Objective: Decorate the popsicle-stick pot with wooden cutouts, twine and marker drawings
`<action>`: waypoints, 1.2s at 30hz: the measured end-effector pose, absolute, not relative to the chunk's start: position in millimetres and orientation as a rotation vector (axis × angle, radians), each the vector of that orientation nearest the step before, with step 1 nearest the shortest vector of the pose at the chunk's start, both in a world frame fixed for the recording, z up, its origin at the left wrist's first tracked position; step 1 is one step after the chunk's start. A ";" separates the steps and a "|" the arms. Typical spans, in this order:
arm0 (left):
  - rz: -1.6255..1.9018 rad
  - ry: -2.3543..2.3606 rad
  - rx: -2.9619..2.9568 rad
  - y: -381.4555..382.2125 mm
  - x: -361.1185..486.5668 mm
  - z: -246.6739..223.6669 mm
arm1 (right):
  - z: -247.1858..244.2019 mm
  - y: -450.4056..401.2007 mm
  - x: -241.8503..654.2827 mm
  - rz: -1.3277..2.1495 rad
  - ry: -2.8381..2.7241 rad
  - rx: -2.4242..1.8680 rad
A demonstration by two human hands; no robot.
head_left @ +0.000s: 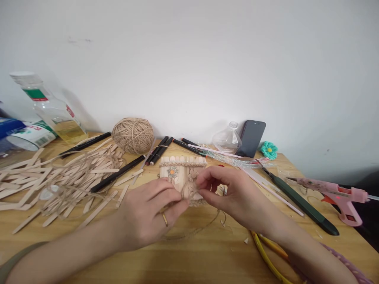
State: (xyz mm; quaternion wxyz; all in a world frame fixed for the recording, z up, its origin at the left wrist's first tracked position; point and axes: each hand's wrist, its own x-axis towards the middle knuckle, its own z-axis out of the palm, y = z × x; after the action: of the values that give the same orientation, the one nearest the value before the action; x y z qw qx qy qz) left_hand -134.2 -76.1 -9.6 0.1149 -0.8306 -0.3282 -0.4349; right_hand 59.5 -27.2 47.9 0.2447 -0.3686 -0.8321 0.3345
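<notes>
Craft-stick panel (179, 169) sat on the table (189, 260) between the hands, likely light, stiff, safest held by its side edges. Left hand (145, 213) and right hand (237, 193) curled over it, any pinch hidden; its flower (172, 172) looked fragile.

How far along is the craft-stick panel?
Looks done: twine trim along the top of the craft-stick panel, orange-centred flower in place. In hand: left hand and right hand at its lower part. Probably left: securing or trimming the loose twine trailing on the table.
</notes>
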 end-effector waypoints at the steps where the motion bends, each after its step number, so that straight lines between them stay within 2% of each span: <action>1: -1.294 -0.975 -2.440 -76.2 -133.9 -9.0 | 48.0 -26.7 58.2 0.915 -2.272 -1.002; 10: -1.253 -0.922 -2.438 -75.4 -135.5 -6.7 | 40.9 -24.4 52.8 0.969 -2.169 -1.009; 27: -1.207 -0.874 -2.420 -74.4 -136.2 -2.5 | 43.2 -25.1 52.9 0.714 -2.285 -0.939; 36: -1.238 -0.893 -2.414 -75.5 -139.4 -7.2 | 41.2 -23.2 55.4 0.556 -2.421 -0.758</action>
State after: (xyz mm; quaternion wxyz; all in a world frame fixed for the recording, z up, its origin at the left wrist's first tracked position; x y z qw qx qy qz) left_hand -139.4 -75.5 -7.2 0.1422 -0.8365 -0.3096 -0.4291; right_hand 55.4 -23.2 41.2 0.2688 -0.2811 -0.8979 0.2061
